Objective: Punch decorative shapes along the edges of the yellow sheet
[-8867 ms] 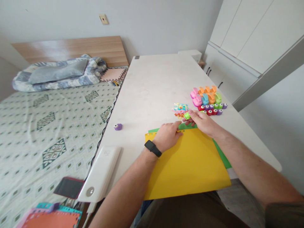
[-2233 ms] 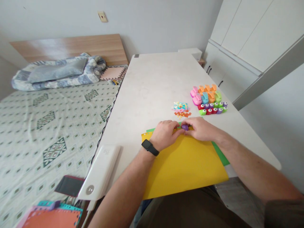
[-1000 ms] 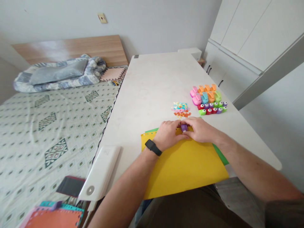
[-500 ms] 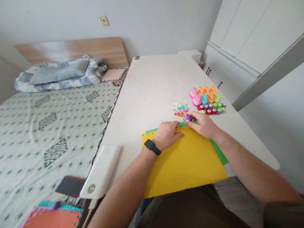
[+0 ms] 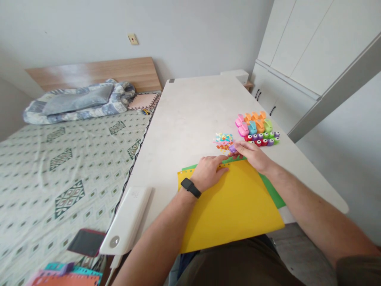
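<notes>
A yellow foam sheet (image 5: 232,206) lies on a green sheet (image 5: 272,190) at the near edge of the white table (image 5: 193,115). My left hand (image 5: 208,172), a black watch on its wrist, rests with curled fingers on the yellow sheet's far edge. My right hand (image 5: 253,153) pinches a small purple paper punch (image 5: 232,148) just beyond the sheets, beside a little heap of coloured punched shapes (image 5: 224,141).
A cluster of pink, orange, blue and green punches (image 5: 254,123) with a row of small round punches (image 5: 263,139) sits at the right. A white device (image 5: 126,220) lies at the table's near left corner. A bed (image 5: 59,151) with a phone (image 5: 86,242) flanks the table.
My right hand lifted the purple punch off the yellow sheet's edge and carried it away towards the heap of punched shapes. My left hand stayed on the sheet.
</notes>
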Motion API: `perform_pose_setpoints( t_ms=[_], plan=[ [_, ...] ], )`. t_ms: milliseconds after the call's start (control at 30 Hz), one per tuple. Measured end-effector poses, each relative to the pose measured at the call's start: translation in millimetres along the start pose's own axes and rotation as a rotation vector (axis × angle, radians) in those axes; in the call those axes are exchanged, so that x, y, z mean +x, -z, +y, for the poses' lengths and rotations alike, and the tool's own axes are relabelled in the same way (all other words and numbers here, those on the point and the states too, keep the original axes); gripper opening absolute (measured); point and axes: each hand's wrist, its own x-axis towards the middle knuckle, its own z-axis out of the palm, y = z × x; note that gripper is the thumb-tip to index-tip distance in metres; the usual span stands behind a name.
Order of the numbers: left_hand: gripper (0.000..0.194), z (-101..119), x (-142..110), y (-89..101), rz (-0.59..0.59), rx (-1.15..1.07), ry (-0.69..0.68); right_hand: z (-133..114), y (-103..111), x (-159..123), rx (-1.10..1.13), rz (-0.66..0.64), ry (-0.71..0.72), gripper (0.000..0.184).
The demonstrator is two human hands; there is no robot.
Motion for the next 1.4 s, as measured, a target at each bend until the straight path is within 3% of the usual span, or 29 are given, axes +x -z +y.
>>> perform_pose_setpoints(
  t_ms=[367, 600, 767, 867, 1000, 1167, 1267, 1400],
  plan=[
    [0.05, -1, 1, -4.7, 0.009, -0.004, 0.004, 1, -2, -2, -0.106, -0.007, -0.007, 0.041],
    [0.032, -5, -1, -5.3, 0.024, 0.0, 0.028, 8, 5, 4, -0.103, 0.154, -0.01, 0.044],
    [0.026, -6, -1, -4.9, 0.013, 0.003, 0.013, 4, 18, 5, -0.165, 0.271, 0.075, 0.047],
    [0.024, -6, 0, -4.1, 0.013, -0.005, 0.01, 0, 37, 3, -0.265, 0.342, 0.148, 0.049],
    [0.023, -5, 0, -3.5, 0.011, -0.016, 0.021, 2, 83, 0, -0.36, 0.518, 0.163, 0.05],
    [0.024, -5, 0, -3.7, 0.009, -0.027, 0.026, 25, 147, -3, -0.714, 0.817, -0.16, 0.054],
    [0.024, -5, -1, -3.8, 0.011, -0.034, 0.027, 37, 170, -7, -0.85, 0.766, -0.319, 0.053],
    [0.025, -7, -1, -4.1, 0.01, -0.028, 0.032, 42, 180, -9, -0.926, 0.687, -0.379, 0.044]
  ],
)
